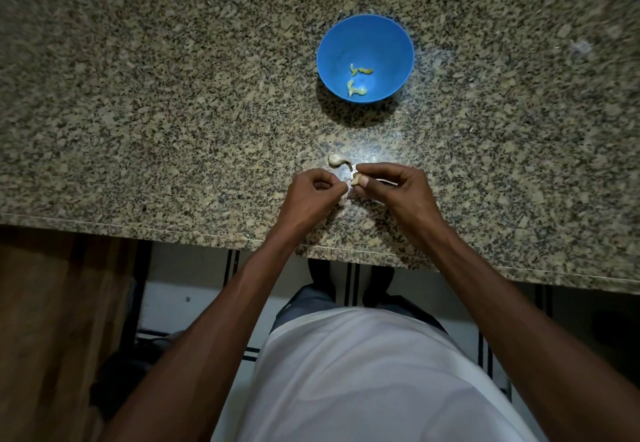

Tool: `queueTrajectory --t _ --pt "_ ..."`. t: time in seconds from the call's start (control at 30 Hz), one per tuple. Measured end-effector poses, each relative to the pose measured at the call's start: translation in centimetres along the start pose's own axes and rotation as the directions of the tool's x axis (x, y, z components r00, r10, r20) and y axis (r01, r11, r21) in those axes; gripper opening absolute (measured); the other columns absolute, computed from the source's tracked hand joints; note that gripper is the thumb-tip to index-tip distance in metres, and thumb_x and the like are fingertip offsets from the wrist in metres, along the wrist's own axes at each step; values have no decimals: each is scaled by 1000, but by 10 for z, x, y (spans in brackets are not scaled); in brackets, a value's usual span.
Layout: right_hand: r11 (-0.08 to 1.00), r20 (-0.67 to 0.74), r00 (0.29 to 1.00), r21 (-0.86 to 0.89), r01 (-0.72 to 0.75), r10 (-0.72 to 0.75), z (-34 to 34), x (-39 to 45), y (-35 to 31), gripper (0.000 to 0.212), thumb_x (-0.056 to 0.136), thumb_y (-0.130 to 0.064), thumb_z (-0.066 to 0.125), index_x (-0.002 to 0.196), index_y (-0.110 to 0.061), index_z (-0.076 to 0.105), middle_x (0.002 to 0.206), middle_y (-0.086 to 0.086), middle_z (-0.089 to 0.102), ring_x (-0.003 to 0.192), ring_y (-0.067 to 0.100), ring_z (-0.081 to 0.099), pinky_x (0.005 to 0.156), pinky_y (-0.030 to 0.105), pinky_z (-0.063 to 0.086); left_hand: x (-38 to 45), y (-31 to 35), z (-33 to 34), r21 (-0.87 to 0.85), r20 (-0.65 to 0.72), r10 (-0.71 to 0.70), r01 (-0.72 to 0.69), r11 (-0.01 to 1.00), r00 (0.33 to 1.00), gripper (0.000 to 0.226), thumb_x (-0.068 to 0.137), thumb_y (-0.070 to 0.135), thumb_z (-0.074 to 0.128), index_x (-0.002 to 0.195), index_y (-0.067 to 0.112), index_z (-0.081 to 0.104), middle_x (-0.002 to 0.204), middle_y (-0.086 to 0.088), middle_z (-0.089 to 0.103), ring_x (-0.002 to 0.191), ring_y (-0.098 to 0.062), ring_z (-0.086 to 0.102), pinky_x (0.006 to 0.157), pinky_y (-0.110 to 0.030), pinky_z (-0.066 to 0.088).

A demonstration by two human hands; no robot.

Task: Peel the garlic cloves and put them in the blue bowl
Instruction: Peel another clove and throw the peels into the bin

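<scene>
A blue bowl [365, 36] stands on the granite counter, with several pale yellow peeled cloves [358, 80] at its bottom. Nearer to me, my right hand [398, 189] pinches a garlic clove [356, 180] between thumb and fingers. My left hand [313, 194] has its fingers curled and pinches a bit of the clove's skin right beside it. An unpeeled white clove [337, 160] with a curved tail lies on the counter just beyond my hands.
The speckled granite counter [173, 112] stretches wide to both sides; its front edge [173, 230] runs just below my wrists. Thin scraps of garlic skin [388, 182] lie under my right hand. A wooden cabinet front [52, 320] is at lower left.
</scene>
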State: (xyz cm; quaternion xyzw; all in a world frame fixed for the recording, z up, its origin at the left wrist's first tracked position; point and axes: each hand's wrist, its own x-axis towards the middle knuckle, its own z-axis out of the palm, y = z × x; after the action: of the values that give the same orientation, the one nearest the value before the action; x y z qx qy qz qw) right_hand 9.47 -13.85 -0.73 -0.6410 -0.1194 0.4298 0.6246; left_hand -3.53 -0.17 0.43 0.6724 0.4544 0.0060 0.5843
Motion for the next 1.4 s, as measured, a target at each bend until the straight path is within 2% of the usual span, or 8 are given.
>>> queueTrajectory --t 0.17,0.37,0.5,0.63,0.8,0.97,1.27,1.4 --pt "999 19 999 -10 -34 34 -6 1 1 20 94 -3 75 114 -4 78 103 16 80 100 35 77 92 43 63 -2 -11 -4 -26 -22 9 -9 1000 1000 15 84 10 83 90 5 70 91 -12 77 90 -29 77 89 -53 63" --pt "997 23 998 -50 -50 51 -7 0 5 20 93 -9 79 111 -3 78 97 17 80 96 33 78 77 36 60 -1 -10 -4 37 -83 150 -148 988 985 17 76 12 92 83 14 76 82 1 78 78 -15 76 79 -42 65" --pt "997 21 999 -63 -43 44 -6 0 5 20 92 -9 79 110 -1 77 95 17 80 88 28 78 71 32 60 -4 -8 -1 85 -55 244 -239 967 968 20 84 20 87 104 18 82 102 6 78 91 -5 74 83 -33 63" --pt "992 24 1000 -125 -16 20 -6 1 3 17 92 -9 79 108 -4 79 95 12 81 88 26 78 74 37 60 -6 -4 1 140 -78 307 -294 945 949 31 86 28 86 115 21 78 118 7 74 99 -4 72 79 -27 62" --pt "979 43 998 -198 51 -43 -2 1 -2 15 89 -13 84 102 -7 81 95 7 81 89 24 78 70 33 60 -3 3 2 129 -51 235 -226 965 971 19 85 30 86 101 20 82 98 9 79 88 -4 75 84 -39 64" --pt "979 40 998 -194 59 -52 -2 0 -3 13 90 -12 82 101 -5 81 90 8 81 83 23 77 70 33 60 -3 4 0 41 -47 227 -226 973 973 15 84 20 87 98 15 84 95 5 81 92 -7 76 91 -38 63" --pt "983 43 999 -185 15 -8 -1 2 -3 16 91 -12 82 102 -2 80 91 10 80 82 21 75 73 31 61 -4 3 -2 -36 -54 199 -201 979 979 17 79 14 90 94 9 83 90 0 81 89 -15 78 89 -44 64" --pt "992 39 999 -125 -7 12 -1 2 -1 19 93 -14 80 105 1 78 91 13 79 80 19 74 74 31 60 -5 5 0 -57 -63 206 -210 976 977 16 82 15 89 95 9 82 91 0 81 89 -13 78 88 -39 64"
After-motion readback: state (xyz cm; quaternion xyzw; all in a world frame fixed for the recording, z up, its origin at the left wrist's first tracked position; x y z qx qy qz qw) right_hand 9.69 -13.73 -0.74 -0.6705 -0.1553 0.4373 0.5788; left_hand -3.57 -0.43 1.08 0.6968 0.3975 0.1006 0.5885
